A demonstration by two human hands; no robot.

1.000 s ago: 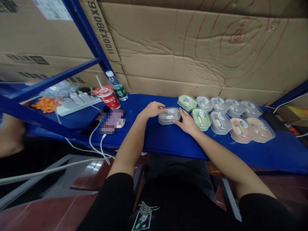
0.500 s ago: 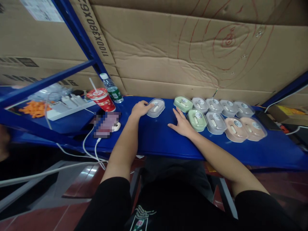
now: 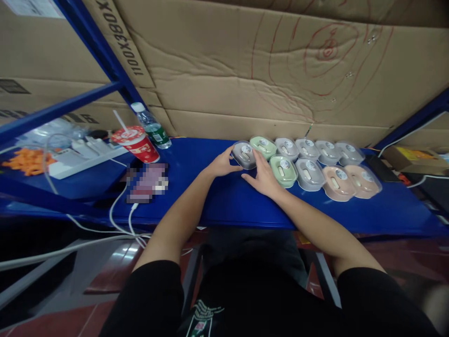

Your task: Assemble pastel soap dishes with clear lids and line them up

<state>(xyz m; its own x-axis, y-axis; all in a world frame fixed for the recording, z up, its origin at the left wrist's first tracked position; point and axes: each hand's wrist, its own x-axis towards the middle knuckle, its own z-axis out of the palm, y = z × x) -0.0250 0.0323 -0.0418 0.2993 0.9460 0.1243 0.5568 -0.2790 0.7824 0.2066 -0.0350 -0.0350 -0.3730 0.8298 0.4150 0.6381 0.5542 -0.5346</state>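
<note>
A grey lidded container point(image 3: 244, 155) with a clear cover and a round label sits on the blue table, at the left end of the group. My left hand point(image 3: 223, 164) grips its left side with the thumb in front. On its right side, my right hand point(image 3: 262, 175) lies with fingers stretched and thumb apart, close to or touching it. Just behind my right fingers is a green container point(image 3: 263, 147). A second green container point(image 3: 284, 171) stands right of that hand, beside a grey container point(image 3: 310, 174) in the front row.
More grey containers point(image 3: 328, 152) line the back row, and pink containers point(image 3: 339, 183) stand at front right. To the left are a red cup point(image 3: 136, 144) with a straw, a water bottle point(image 3: 153, 127), a pixelated phone point(image 3: 148, 183) and a power strip point(image 3: 87, 159). Cardboard point(image 3: 210, 70) rises behind.
My left hand has moved right with the grey container, bringing it next to the back green one. My right hand has shifted only slightly. The view has turned a little.
</note>
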